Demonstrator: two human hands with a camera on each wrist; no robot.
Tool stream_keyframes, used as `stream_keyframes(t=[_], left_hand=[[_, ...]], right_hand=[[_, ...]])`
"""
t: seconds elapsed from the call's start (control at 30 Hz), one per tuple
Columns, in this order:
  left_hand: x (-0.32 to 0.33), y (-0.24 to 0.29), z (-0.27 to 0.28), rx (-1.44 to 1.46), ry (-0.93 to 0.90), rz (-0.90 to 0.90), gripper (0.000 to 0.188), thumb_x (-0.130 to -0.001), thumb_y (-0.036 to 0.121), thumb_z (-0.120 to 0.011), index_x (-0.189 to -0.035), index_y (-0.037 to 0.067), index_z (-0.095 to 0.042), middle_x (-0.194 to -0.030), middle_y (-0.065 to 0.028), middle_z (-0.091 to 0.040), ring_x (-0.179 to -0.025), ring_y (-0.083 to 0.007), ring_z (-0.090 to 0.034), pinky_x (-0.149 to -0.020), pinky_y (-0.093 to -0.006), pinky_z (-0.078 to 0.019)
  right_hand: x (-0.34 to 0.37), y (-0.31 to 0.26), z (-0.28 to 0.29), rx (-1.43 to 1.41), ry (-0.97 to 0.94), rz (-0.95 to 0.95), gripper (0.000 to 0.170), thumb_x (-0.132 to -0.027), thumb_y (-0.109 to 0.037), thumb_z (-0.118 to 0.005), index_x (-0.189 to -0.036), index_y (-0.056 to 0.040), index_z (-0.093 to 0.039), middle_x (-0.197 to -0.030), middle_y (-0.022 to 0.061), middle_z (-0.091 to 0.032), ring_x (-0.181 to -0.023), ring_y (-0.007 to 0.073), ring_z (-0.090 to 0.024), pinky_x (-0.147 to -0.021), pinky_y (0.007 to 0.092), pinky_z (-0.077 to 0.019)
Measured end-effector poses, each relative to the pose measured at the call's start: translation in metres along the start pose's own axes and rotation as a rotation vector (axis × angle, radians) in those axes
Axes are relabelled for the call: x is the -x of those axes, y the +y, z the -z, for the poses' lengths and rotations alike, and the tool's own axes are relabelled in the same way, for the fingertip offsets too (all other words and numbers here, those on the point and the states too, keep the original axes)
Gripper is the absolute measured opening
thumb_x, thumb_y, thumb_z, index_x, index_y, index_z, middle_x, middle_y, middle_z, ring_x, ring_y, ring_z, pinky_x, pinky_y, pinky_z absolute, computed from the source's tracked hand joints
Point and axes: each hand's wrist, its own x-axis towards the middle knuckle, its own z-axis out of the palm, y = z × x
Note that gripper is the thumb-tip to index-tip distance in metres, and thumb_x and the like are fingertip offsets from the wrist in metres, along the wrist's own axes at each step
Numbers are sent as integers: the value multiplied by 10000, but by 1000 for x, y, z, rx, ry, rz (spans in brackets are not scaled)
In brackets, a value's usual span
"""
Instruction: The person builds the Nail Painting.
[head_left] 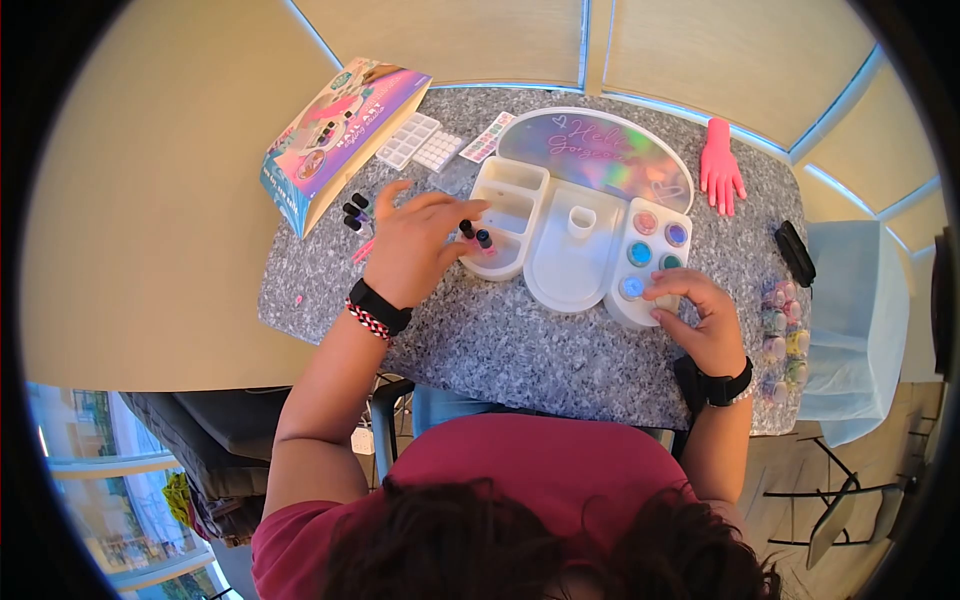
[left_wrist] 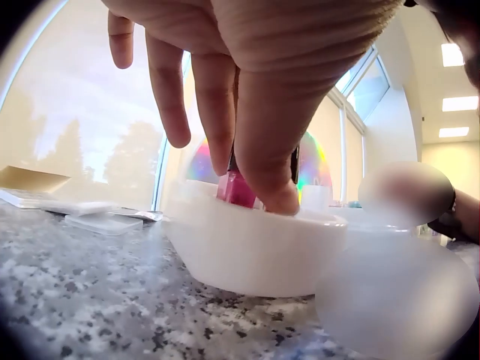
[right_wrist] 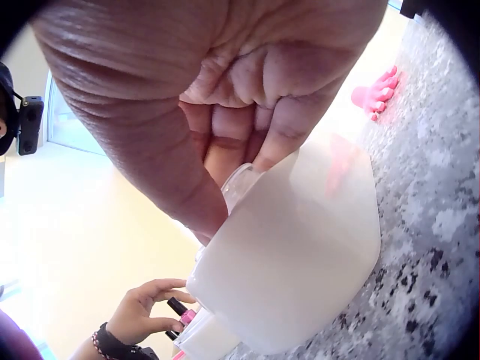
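My left hand (head_left: pixel 418 238) hovers over the front compartment of the white tray (head_left: pixel 497 264), thumb and fingers spread around two small nail polish bottles (head_left: pixel 485 239) with black caps. In the left wrist view, a pink polish bottle (left_wrist: pixel 238 190) stands between the forefinger and thumb, the thumb tip reaching behind the tray rim. My right hand (head_left: pixel 697 308) bends over the front of the right-hand holder (head_left: pixel 630 312). Its thumb and fingers curl around a small clear pot (right_wrist: pixel 241 182), mostly hidden under the hand. Beside them sits a light blue glitter pot (head_left: pixel 632 287); pink, purple, blue and green pots fill other wells.
Behind stands a holographic panel (head_left: pixel 560 145). A pink model hand (head_left: pixel 720 170) lies back right, near a black case (head_left: pixel 795 255) and bagged pots (head_left: pixel 786 335). Left are an open box (head_left: pixel 345 130), white grids (head_left: pixel 410 140), a sticker sheet (head_left: pixel 487 137) and more polish bottles (head_left: pixel 355 212).
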Motion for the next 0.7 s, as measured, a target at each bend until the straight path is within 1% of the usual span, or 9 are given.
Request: stream_keyframes(t=[0.1, 0.23, 0.33, 0.4, 0.43, 0.5, 0.63, 0.7], left_hand=[[-1, 7, 8, 66, 38, 21, 492, -826, 263, -905, -1295, 226, -761, -1209, 23, -790, -1216, -179, -701, -1207, -566, -299], [0, 11, 5, 102, 33, -3, 490, -821, 280, -917, -1283, 227, -762, -1211, 16, -788, -1220, -187, -699, -1211, -564, -295], [-1, 10, -3, 73, 47, -29, 442, -848, 273, -905, -1262, 228, -759, -1181, 24, -789, -1202, -186, -703, -1215, -557, -290], [-2, 10, -5, 56, -2, -20, 381, -881, 259, -884, -1238, 226, -756, -1122, 33, -783, -1172, -185, -708, -1222, -559, -282], [-2, 10, -5, 56, -2, -20, 381, -881, 259, -884, -1238, 226, -756, -1122, 33, -783, -1172, -185, -708, -1222, -559, -282], [-3, 12, -4, 63, 7, -25, 338, -902, 251, -866, -1220, 225, -756, -1071, 41, -773, -1147, -183, -711, -1234, -564, -270], [-3, 12, -4, 51, 11, -16, 353, -899, 245, -866, -1231, 224, -749, -1038, 46, -767, -1137, -182, -711, -1252, -570, -254], [-3, 12, -4, 36, -17, -12, 437, -880, 256, -882, -1290, 221, -737, -1118, 20, -769, -1195, -202, -699, -1269, -582, -228]], right_hand=[[0, -1, 0, 5, 1, 0, 387, -809, 118, -780, -1145, -74, -801, -1190, 106, -788, -1240, 299, -714, -1113, 431, -518], [0, -2, 0, 4, 1, -3, 391, -806, 122, -778, -1143, -74, -799, -1188, 105, -789, -1243, 300, -714, -1117, 435, -516], [0, -2, 0, 2, 1, -7, 392, -805, 123, -777, -1142, -74, -799, -1187, 104, -789, -1243, 302, -713, -1120, 438, -513], [-1, -3, 0, 2, 1, -6, 392, -804, 124, -776, -1141, -74, -799, -1186, 104, -790, -1243, 304, -713, -1121, 439, -512], [-1, -3, 0, 1, 0, -5, 391, -803, 126, -776, -1139, -73, -798, -1186, 104, -790, -1244, 305, -713, -1122, 441, -511], [-1, -3, 0, 0, 0, -4, 392, -802, 128, -775, -1138, -73, -798, -1186, 102, -791, -1244, 306, -713, -1122, 440, -511], [0, -1, -1, -2, 0, -4, 395, -796, 129, -781, -1135, -72, -797, -1187, 101, -791, -1244, 311, -713, -1123, 441, -510], [0, -3, 0, 10, 1, -1, 390, -795, 125, -784, -1133, -71, -797, -1182, 100, -791, -1245, 312, -711, -1123, 442, -509]])
